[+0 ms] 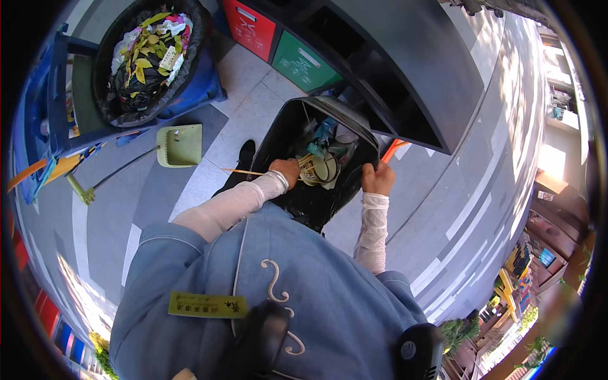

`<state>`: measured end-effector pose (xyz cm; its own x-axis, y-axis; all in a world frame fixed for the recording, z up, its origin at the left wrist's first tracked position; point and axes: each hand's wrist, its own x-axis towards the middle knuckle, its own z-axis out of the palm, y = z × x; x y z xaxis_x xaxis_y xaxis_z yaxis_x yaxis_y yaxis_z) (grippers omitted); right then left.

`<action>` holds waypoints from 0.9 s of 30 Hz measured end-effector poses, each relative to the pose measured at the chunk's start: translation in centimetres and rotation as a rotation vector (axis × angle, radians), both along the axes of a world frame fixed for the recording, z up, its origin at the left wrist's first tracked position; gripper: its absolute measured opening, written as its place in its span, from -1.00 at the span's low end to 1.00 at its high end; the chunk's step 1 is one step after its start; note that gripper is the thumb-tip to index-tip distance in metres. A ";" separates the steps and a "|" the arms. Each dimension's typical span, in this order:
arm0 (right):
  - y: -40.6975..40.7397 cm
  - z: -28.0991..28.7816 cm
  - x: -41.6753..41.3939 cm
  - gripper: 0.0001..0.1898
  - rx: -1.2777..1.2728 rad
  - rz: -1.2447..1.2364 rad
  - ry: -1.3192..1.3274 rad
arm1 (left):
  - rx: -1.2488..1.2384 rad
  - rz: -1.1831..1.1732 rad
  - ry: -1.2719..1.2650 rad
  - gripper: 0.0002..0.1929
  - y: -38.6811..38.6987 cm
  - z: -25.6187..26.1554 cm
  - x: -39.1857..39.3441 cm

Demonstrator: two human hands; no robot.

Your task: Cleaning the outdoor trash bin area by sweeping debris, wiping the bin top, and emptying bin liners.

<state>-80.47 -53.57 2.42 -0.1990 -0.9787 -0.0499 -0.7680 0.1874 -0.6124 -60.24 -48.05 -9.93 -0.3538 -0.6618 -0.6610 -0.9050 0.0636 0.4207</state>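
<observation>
A black-lined waste bin (308,128) stands before me, tilted towards me, holding paper cups (325,168), thin wooden skewers (308,161) and crumpled wrappers (324,130). Inside its left edge, my left hand (286,172) is closed around skewers, with a long one sticking out to the left. My right hand (378,178) grips the bin's right rim and its black liner. Both forearms wear white sleeves. What lies deeper in the bin is hidden.
At the upper left stands a blue wheeled cart bin (190,88) with leaves (142,52) on its bagged rubbish. A green dustpan (179,146) lies on the paving. The dark sorting-bin cabinet (427,57), with red and green panels, stands just ahead. An orange object (393,148) is beside it.
</observation>
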 end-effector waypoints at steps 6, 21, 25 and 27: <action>-1.4 -1.8 -2.1 -0.76 -0.045 0.032 0.128 | -0.183 -0.277 -0.282 -0.83 -3.7 8.0 -0.1; -3.1 -6.1 -9.4 -0.72 -0.083 -0.002 -0.024 | -0.537 0.238 -0.627 -0.85 1.7 26.5 24.4; -4.0 -7.1 -9.8 -0.73 -0.002 -0.052 0.037 | -0.416 0.363 -1.056 -0.81 1.4 28.2 31.6; -4.1 -6.1 -9.0 -0.74 0.033 -0.094 0.023 | -0.399 0.352 -1.095 -0.84 0.0 25.8 35.3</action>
